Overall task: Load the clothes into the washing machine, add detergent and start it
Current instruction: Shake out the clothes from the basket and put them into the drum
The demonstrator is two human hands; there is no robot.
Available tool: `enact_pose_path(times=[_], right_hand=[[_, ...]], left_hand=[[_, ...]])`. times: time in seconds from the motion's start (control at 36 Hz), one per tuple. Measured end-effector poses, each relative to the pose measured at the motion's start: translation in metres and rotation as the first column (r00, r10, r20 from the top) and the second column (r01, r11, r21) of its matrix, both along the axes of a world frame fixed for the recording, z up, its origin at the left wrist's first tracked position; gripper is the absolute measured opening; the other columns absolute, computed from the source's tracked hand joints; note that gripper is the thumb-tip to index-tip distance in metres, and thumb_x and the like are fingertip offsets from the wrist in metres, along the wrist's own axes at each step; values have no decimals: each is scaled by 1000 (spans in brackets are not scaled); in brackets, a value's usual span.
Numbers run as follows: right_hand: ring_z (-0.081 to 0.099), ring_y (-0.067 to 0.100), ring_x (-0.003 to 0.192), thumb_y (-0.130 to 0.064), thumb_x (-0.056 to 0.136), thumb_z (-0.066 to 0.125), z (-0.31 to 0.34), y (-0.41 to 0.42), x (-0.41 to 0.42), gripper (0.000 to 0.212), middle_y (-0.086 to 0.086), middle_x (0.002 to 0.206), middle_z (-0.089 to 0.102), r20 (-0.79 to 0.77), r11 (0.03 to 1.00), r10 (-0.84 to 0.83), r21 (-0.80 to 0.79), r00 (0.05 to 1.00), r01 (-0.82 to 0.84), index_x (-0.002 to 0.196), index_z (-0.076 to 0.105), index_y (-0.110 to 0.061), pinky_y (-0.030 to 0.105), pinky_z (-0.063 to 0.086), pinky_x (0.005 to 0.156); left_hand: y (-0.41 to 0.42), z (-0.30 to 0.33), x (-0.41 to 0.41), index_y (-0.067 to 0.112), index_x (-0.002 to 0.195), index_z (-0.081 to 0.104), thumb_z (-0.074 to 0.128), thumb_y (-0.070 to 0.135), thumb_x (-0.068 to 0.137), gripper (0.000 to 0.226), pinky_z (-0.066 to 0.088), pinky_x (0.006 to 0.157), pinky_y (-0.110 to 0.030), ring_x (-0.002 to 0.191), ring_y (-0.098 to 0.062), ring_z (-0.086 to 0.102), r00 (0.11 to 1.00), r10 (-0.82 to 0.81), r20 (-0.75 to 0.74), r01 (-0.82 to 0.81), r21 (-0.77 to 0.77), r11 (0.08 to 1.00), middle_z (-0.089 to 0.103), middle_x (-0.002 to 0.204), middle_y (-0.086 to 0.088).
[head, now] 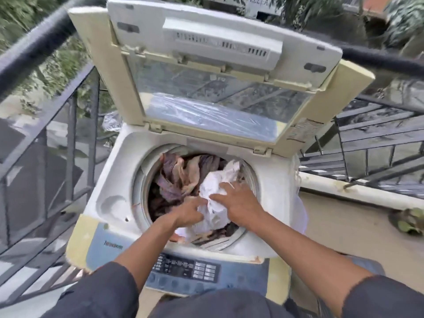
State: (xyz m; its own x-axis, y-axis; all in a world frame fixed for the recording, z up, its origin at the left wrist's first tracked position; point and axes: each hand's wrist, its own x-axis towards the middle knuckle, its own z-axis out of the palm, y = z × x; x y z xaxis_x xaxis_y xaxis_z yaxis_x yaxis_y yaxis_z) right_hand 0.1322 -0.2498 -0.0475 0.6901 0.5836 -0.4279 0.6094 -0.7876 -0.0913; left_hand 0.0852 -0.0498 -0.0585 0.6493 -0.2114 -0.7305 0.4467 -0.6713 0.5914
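A top-loading washing machine [114,180] stands before me with its folding lid [206,83] raised. Its drum is full of clothes: purple and tan patterned garments [174,177] at the back and a white cloth [218,180] on top at the front. My left hand [188,211] holds the white cloth's left edge with curled fingers. My right hand [238,203] lies on top of the cloth, fingers bent down into it. The control panel [185,269] with buttons runs along the machine's near edge. No detergent is in view.
The machine sits on a balcony. A dark metal railing [46,125] runs along the left and behind, with trees beyond. A low ledge [344,191] and more railing are at right, with a clump of leaves [410,221] on the floor.
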Motion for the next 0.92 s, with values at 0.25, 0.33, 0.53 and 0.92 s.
enact_pose_path(times=[0.25, 0.33, 0.53, 0.92], right_hand=[[42, 37, 142, -54, 106, 16, -39, 11, -11, 61, 9, 155, 50, -361, 840, 20, -499, 932, -212, 152, 47, -29, 66, 17, 116], [26, 39, 153, -55, 103, 31, -62, 9, -19, 72, 14, 164, 36, -381, 820, -77, -550, 921, -159, 158, 38, -9, 64, 7, 123], [28, 39, 153, -48, 108, 23, -56, 22, -26, 58, 10, 163, 39, -439, 846, -111, -513, 892, -147, 155, 45, -23, 67, 8, 119], [62, 31, 116, -44, 103, 41, -3, 0, -28, 38, 7, 126, 66, -342, 964, -265, -91, 902, 249, 132, 58, -25, 39, 49, 86]], left_hand=[[-23, -63, -12, 23, 150, 50, 32, 44, 110, 49, 33, 119, -41, 143, -25, 45, 877, -351, -329, 414, 143, 899, 39, 167, -5], [-14, -102, -12, 43, 156, 35, 26, 87, 75, 92, 23, 124, -53, 152, -31, 32, 780, -397, -484, 553, 234, 800, 29, 171, 2], [-20, -142, 3, 34, 120, 70, 34, 89, 55, 92, 42, 113, -49, 117, -23, 65, 712, -407, -572, 543, 82, 835, 70, 127, 7], [-23, -55, 13, 8, 131, 58, 38, 18, 114, 28, 43, 63, -8, 96, -23, 61, 901, -310, -303, 342, 55, 938, 59, 127, -8]])
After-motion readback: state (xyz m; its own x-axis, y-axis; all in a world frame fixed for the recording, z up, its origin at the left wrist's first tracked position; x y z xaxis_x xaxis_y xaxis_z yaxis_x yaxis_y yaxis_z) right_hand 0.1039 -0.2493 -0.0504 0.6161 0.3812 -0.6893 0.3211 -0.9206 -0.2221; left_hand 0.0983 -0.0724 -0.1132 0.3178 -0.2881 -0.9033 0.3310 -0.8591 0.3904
